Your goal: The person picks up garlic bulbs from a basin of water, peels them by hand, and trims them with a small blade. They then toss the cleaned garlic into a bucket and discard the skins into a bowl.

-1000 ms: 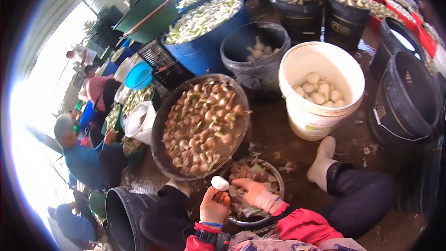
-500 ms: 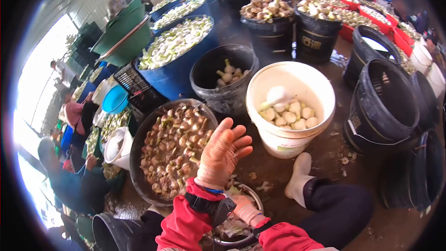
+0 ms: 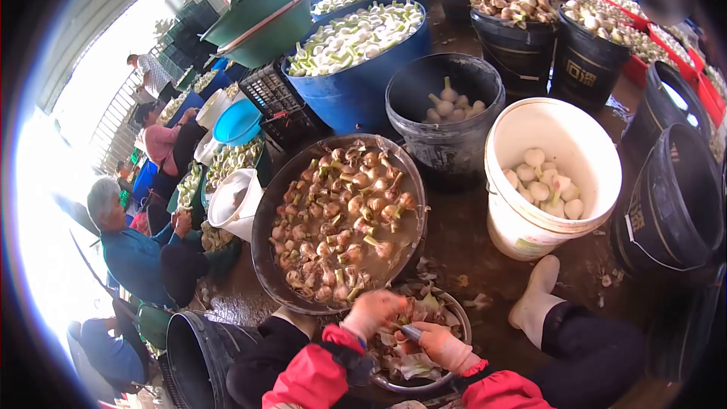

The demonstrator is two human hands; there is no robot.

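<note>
My left hand (image 3: 375, 313) is closed, its fingers pinched around a brownish garlic bulb (image 3: 402, 313) that is mostly hidden. Close beside it, my right hand (image 3: 445, 347) grips a small knife (image 3: 411, 332) whose grey metal part points toward the left hand. Both hands are above a metal bowl (image 3: 467, 323) of peeled skins (image 3: 413, 363). Just beyond the left hand stands a wide dark basin (image 3: 261, 257) where unpeeled garlic bulbs (image 3: 333, 212) lie in muddy water. A white bucket (image 3: 522, 223) farther right contains pale peeled bulbs (image 3: 541, 182).
A black bucket (image 3: 447, 140) with a few bulbs stands behind the basin. Blue tubs (image 3: 356, 98) and black buckets (image 3: 515, 57) heaped with garlic line the back. Black buckets (image 3: 659, 204) stand at right. A person in blue (image 3: 136, 257) sits at left. My boots flank the bowl.
My left hand, open and raised before, has come down to the right hand and closed on a bulb. A white bulb blurred above the white bucket no longer shows there. The view has shifted left.
</note>
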